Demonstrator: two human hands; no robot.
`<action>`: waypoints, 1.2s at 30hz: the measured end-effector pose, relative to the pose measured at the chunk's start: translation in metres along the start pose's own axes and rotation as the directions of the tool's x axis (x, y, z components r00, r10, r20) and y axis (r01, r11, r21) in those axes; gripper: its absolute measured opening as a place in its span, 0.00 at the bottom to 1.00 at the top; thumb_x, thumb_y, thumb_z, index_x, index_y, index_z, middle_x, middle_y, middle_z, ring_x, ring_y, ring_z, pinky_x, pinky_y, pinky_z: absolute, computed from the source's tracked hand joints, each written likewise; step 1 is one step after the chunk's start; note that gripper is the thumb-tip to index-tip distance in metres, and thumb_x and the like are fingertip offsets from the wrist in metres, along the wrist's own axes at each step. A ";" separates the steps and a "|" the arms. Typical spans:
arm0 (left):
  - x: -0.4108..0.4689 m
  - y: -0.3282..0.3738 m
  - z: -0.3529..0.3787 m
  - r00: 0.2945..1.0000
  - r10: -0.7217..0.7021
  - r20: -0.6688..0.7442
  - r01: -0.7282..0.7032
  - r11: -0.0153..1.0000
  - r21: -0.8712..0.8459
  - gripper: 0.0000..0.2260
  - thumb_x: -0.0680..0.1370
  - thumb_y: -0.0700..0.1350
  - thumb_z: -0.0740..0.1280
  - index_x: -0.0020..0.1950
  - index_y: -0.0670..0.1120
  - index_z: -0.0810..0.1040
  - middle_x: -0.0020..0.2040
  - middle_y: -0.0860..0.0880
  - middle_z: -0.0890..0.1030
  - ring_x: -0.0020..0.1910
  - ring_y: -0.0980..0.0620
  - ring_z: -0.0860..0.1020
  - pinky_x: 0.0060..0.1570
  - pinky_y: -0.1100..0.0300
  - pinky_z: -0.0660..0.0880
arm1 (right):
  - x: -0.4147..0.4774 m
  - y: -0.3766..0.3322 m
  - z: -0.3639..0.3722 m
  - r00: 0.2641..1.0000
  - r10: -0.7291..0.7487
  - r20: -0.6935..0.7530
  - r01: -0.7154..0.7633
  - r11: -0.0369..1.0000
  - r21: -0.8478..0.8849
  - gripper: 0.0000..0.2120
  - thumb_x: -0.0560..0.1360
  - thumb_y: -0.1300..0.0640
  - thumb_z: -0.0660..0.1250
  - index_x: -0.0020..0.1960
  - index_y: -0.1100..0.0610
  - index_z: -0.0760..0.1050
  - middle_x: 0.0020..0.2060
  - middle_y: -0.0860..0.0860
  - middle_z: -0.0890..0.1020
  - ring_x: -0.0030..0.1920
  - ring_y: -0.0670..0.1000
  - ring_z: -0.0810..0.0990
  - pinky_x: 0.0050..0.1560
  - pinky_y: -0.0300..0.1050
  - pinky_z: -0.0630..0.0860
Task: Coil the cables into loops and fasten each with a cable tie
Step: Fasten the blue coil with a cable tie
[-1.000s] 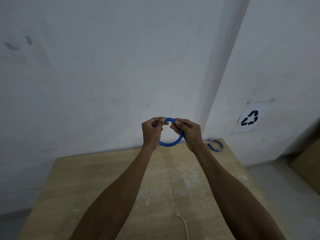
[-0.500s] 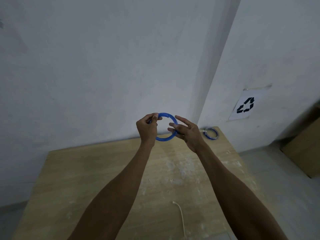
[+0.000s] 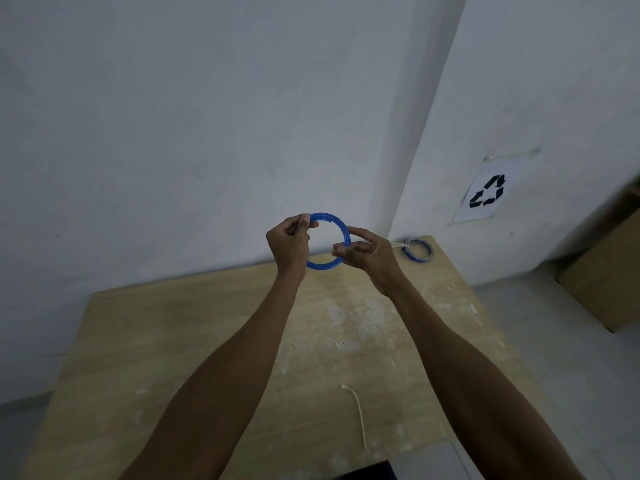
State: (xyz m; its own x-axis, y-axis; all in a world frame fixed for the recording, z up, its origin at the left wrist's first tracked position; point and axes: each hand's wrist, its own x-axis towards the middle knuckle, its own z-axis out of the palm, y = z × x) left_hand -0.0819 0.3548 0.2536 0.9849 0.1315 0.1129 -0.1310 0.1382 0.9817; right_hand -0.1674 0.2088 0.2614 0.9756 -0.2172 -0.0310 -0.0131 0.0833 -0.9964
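A blue cable coil [image 3: 334, 221] is held upright in the air above the far part of the wooden table [image 3: 180, 327]. My left hand [image 3: 288, 244] pinches its upper left arc between thumb and fingers. My right hand [image 3: 367, 255] pinches its right side, with the index finger stretched over the ring. A second blue coil [image 3: 418, 250], bound with a white tie, lies flat at the table's far right corner. A loose white cable tie [image 3: 356, 414] lies on the near part of the table.
White walls stand close behind the table and meet in a corner at the right. A paper with a recycling sign [image 3: 486, 192] is stuck on the right wall. A brown box [image 3: 604, 282] sits on the floor at the right.
My hands were together at the top of the ring. The right hand has slid down to the ring's right side, and the coil now shows as a wider circle. The camera view has shifted a little.
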 end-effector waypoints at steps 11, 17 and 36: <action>-0.040 -0.069 -0.024 0.982 -0.179 0.065 0.172 0.980 0.101 0.08 0.80 0.39 0.71 0.42 0.48 0.85 0.37 0.47 0.87 0.32 0.49 0.77 0.32 0.61 0.72 | -0.084 0.201 -0.037 0.877 0.433 -0.209 -0.461 0.632 -0.623 0.13 0.73 0.58 0.78 0.53 0.64 0.84 0.43 0.59 0.87 0.41 0.58 0.86 0.51 0.55 0.84; -0.067 -0.100 -0.030 0.962 -0.254 0.101 0.237 0.958 0.161 0.06 0.79 0.39 0.71 0.46 0.45 0.86 0.37 0.47 0.87 0.35 0.50 0.80 0.34 0.62 0.75 | -0.129 0.268 -0.019 0.805 0.499 -0.321 -0.537 0.382 -0.752 0.13 0.71 0.49 0.77 0.50 0.56 0.83 0.49 0.55 0.85 0.49 0.56 0.84 0.48 0.45 0.79; -0.072 -0.067 -0.002 0.867 -0.310 0.391 0.271 0.950 0.153 0.07 0.80 0.37 0.70 0.51 0.35 0.86 0.42 0.37 0.87 0.26 0.60 0.75 0.29 0.67 0.70 | -0.013 0.075 -0.052 0.914 0.184 -0.362 -0.223 0.972 -0.069 0.05 0.74 0.66 0.73 0.49 0.67 0.84 0.41 0.62 0.85 0.38 0.54 0.84 0.42 0.47 0.84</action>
State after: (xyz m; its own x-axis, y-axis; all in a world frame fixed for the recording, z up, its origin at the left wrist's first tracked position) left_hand -0.1445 0.3384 0.1793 0.9385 -0.3128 -0.1463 0.1594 0.0166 0.9871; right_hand -0.1921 0.1674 0.1826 0.8097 -0.5357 -0.2398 -0.2452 0.0625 -0.9675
